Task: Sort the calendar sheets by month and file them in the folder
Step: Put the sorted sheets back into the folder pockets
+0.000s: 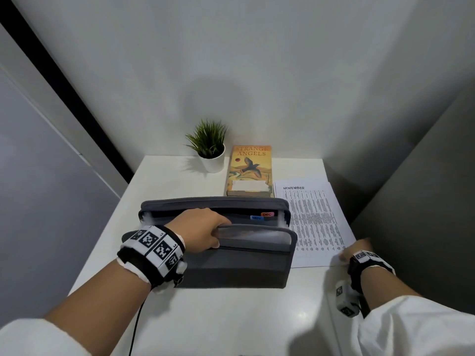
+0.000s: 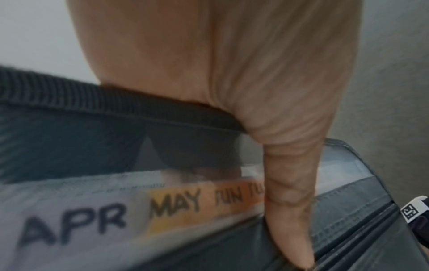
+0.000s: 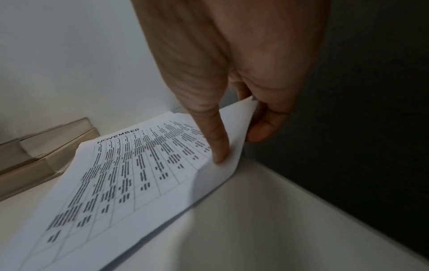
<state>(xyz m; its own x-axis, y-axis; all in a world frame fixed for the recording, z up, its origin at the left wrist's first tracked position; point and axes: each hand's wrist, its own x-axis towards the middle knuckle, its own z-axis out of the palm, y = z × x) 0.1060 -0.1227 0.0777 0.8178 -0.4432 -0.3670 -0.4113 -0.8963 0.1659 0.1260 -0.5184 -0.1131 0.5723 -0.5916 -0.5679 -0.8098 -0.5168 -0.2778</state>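
Right hand (image 3: 234, 77) is pinching the near right corner of the November sheet (image 3: 130, 174), thumb on top and fingers curled under the lifted edge. Left hand (image 1: 203, 231) has its fingers hooked inside the folder (image 1: 231, 265) and thumb on the front, pulling the dividers toward the person so the back pockets gape. You can see the NOV tab (image 1: 256, 217) and DEC tab (image 1: 267, 214) in that gap.

The sheet is on top of a small stack at the right edge of the table (image 1: 164, 181), just beside the folder. It's plain paper, so I'd guess super light and floppy, and it'll droop if held only by that corner. Probably better to slide the grip along to the middle of the edge, or let it hang straight before feeding it in. It creases easily, and the sheets below might drag along.

The folder looks like soft fabric, so it needs that hand holding it open.
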